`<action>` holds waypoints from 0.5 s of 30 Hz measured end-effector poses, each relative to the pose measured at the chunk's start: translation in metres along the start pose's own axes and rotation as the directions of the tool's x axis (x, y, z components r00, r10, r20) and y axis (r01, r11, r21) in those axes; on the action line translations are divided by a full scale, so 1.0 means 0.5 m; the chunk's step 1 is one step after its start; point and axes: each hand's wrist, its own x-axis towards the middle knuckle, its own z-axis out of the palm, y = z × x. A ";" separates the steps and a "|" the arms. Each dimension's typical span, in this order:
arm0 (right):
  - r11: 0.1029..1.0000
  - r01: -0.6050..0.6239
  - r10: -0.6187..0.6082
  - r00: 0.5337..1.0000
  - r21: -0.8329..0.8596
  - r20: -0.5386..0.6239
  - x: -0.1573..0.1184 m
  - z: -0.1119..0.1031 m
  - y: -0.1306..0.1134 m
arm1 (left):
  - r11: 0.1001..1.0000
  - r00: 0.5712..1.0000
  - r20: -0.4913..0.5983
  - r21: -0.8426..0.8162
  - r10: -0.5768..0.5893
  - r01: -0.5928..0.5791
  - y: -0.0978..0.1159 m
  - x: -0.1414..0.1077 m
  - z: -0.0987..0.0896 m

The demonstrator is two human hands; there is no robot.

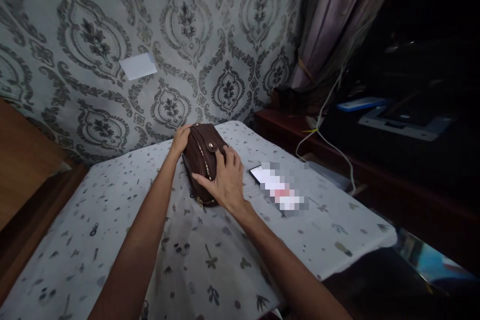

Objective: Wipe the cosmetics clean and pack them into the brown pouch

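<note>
A dark brown bag (pixel 199 161) with gold-coloured zips and a snap tab lies on the patterned white cloth (pixel 210 275). My left hand (pixel 181 141) holds its far left end, and the bag hides part of those fingers. Across the near right part of the bag, my right hand (pixel 227 180) grips with the thumb on one side and the fingers curled over the other. A lit phone (pixel 275 187), its screen blurred out, lies on the cloth to the right of my right hand.
Patterned wallpaper (pixel 187 20) with a white card (pixel 138 66) on it rises behind. At right stand a dark red ledge (pixel 273 122), a white cable (pixel 333 145) and a blue object (pixel 362 104). A wooden panel (pixel 30 155) borders the left.
</note>
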 end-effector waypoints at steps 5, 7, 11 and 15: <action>1.000 -0.017 0.017 1.000 -0.006 0.016 0.002 0.003 -0.001 | 0.999 0.999 0.016 0.014 -0.034 0.034 0.013 -0.003 -0.005; 1.000 -0.015 0.016 1.000 -0.009 0.011 0.001 0.005 -0.002 | 0.997 0.997 0.029 0.017 -0.073 0.073 0.018 0.000 -0.007; 0.999 -0.016 0.017 1.000 -0.030 0.020 -0.001 0.005 -0.007 | 0.969 0.968 0.052 0.041 -0.247 0.245 0.018 0.019 -0.011; 0.998 -0.033 0.035 0.999 -0.047 0.038 0.001 0.002 -0.012 | 0.876 0.872 0.099 0.112 -0.479 0.468 0.014 0.051 -0.014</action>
